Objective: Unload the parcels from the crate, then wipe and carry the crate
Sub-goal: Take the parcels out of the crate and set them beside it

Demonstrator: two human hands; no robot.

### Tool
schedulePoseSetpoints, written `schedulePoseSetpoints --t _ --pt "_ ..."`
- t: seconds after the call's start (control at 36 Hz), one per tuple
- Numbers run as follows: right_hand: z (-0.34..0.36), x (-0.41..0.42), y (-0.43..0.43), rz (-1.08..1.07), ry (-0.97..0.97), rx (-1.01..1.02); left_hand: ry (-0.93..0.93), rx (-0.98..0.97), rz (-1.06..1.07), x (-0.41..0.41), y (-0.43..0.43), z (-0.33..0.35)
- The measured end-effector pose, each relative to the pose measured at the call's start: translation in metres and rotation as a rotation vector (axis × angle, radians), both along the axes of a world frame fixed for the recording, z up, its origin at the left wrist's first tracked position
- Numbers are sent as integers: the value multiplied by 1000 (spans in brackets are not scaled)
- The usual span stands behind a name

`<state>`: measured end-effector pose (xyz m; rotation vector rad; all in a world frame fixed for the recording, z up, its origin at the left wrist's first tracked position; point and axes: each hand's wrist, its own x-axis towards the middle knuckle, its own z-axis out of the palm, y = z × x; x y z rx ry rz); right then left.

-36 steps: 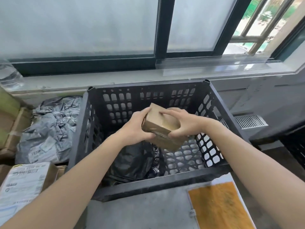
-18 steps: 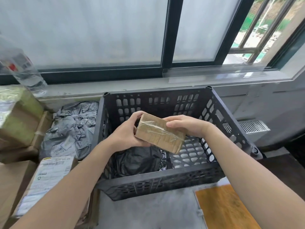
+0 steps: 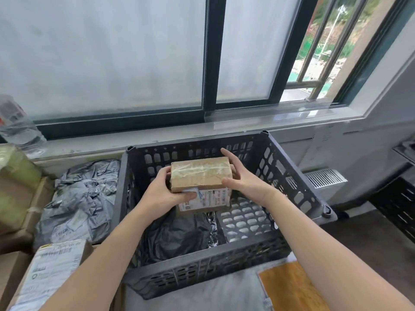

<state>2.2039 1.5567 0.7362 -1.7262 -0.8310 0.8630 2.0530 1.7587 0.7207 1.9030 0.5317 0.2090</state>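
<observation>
Crate: a dark perforated plastic crate point(image 3: 294, 187) sits in the middle of the frame, just below the windowsill point(image 3: 94, 145), on a grey surface point(image 3: 202, 297).
Held parcel: a brown cardboard parcel point(image 3: 201, 173) wrapped in clear tape is above the crate's inside, at the centre of the frame. A white shipping label shows on its lower face.
Left hand: the left hand point(image 3: 161, 194) grips the parcel's left end. The thumb is up against the end, and the fingers curl underneath, across the label.
Right hand: the right hand point(image 3: 246, 179) braces the parcel's right end. The fingers are nearly straight and spread behind it, the forefinger stands above the top edge, and the thumb lies against the near face.
Inside the crate: a crumpled black plastic mailer point(image 3: 177, 234) lies on the left part of the floor, with something silvery at its right edge. The right part shows the bare grid floor.
Left of the crate: grey poly mailers point(image 3: 83, 198) are heaped just beside the crate wall. A box with a white printed label point(image 3: 51, 272) lies at lower left, and brown cartons point(image 3: 20, 194) are stacked at the left edge.
Upper left: a clear plastic bottle point(image 3: 19, 129) stands on the sill.
Lower right: a flat orange envelope point(image 3: 289, 288) lies near the crate's front corner.
Right: a white vent grille point(image 3: 325, 178) sits in the wall.
</observation>
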Motion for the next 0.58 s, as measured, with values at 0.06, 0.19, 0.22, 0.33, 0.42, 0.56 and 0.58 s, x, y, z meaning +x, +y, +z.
schedulePoseSetpoints --t 0.06,0.19,0.22,0.33,0.42,0.56,0.58 --pt "-1 0 -3 -9 7 23 3 -32 30 0 -3 2" --pt "-2 0 -4 -58 -2 34 -9 -75 70 0 -6 4" --pt "-3 0 -3 -82 -10 32 -8 -80 72 -1 -7 4" --pt "-4 -2 0 -161 -42 -7 -15 -104 88 -4 -10 7" --pt "-3 -4 4 -214 -58 -24 -23 -140 94 -5 -10 7" --pt "-6 -3 8 -277 -80 -34 7 -184 91 -5 -12 5" --pt "-6 -3 8 -286 -78 -30 16 -191 85 -5 -12 5"
